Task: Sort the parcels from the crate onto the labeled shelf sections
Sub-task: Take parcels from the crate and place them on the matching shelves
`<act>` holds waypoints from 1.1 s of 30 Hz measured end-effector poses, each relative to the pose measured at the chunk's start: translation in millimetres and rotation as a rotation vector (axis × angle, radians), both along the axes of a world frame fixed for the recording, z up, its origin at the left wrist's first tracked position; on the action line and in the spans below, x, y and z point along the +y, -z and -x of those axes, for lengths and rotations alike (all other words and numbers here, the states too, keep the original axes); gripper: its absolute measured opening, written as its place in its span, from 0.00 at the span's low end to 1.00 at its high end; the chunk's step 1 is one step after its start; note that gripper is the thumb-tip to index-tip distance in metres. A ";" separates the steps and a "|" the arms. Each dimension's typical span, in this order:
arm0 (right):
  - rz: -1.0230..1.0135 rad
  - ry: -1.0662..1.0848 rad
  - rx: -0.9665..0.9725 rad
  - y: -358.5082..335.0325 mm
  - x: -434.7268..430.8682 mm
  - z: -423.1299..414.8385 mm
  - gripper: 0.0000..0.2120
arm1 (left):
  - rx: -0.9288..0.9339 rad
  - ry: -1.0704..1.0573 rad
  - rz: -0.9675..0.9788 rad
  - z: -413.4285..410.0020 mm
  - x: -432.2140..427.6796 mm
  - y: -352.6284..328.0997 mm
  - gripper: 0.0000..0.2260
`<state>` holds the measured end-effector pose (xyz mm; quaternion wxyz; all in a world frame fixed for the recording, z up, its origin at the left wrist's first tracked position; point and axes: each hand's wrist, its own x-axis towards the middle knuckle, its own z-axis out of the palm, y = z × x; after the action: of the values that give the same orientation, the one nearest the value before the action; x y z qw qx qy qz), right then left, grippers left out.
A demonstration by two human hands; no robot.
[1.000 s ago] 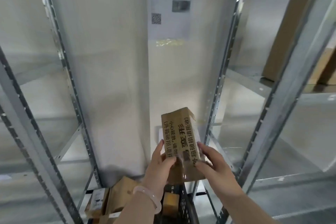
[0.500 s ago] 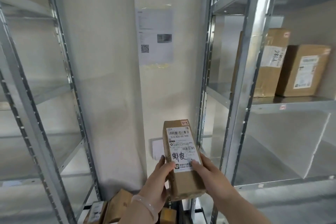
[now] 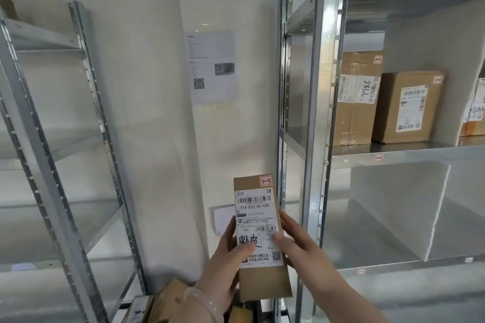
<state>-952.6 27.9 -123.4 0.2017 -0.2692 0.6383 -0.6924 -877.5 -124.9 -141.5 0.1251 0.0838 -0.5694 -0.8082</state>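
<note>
Hands: my left hand (image 3: 225, 267) and right hand (image 3: 299, 249) both grip one parcel (image 3: 256, 204), label facing me, just left of the steel post (image 3: 319, 139).
Left: more parcels (image 3: 168, 299) lie below, left of the post; I judge the sorting is partway.
Done: boxes (image 3: 409, 107) stand on the shelf (image 3: 420, 156) right of the post.
Room: a second rack (image 3: 52, 165) well left of the post; a notice sheet (image 3: 212, 68) on the white wall between.

The parcel (image 3: 265, 283) is plain brown cardboard; its label (image 3: 256, 223) is white with black barcodes, print and handwriting, and a red stamp (image 3: 265, 180) marks the top corner. The shelves (image 3: 322, 113) are silver-grey metal, the wall (image 3: 136, 60) cream. The other boxes (image 3: 385, 113) are brown with white labels
</note>
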 end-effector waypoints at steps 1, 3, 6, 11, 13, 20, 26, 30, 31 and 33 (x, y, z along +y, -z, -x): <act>0.008 0.010 0.011 -1.4 0.7 0.8 0.27 | 0.014 -0.002 0.030 1.0 1.7 -3.6 0.31; 0.019 0.018 0.025 -3.9 1.6 3.0 0.25 | 0.025 -0.023 0.073 3.7 2.4 -11.2 0.28; 0.035 0.023 0.055 -9.2 2.5 6.2 0.24 | 0.048 -0.049 0.142 9.1 4.0 -23.4 0.27; 0.051 0.080 0.099 -19.9 5.7 13.5 0.24 | 0.090 -0.103 0.318 21.5 7.0 -42.8 0.16; 0.051 0.113 0.126 -22.9 10.3 15.7 0.24 | 0.098 -0.099 0.383 25.8 9.2 -50.4 0.13; 0.097 0.304 0.213 -33.2 42.6 15.0 0.23 | 0.171 -0.004 0.393 53.3 35.7 -61.5 0.17; 0.137 0.517 0.226 -34.3 98.2 12.4 0.23 | 0.234 0.161 0.409 81.5 89.9 -66.8 0.19; 0.072 0.683 0.223 -32.0 157.3 5.1 0.25 | 0.246 0.291 0.428 97.1 148.7 -66.0 0.18; 0.068 0.718 0.223 -32.8 174.5 2.4 0.25 | 0.247 0.327 0.437 99.2 166.0 -67.3 0.18; 0.078 0.777 0.218 -36.2 212.0 -3.5 0.25 | 0.260 0.390 0.463 103.4 204.2 -71.0 0.18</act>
<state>-949.0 239.9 -87.2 -0.1542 -0.0870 0.6835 -0.7081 -980.9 79.3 -70.5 0.0556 -0.1614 -0.7224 -0.6701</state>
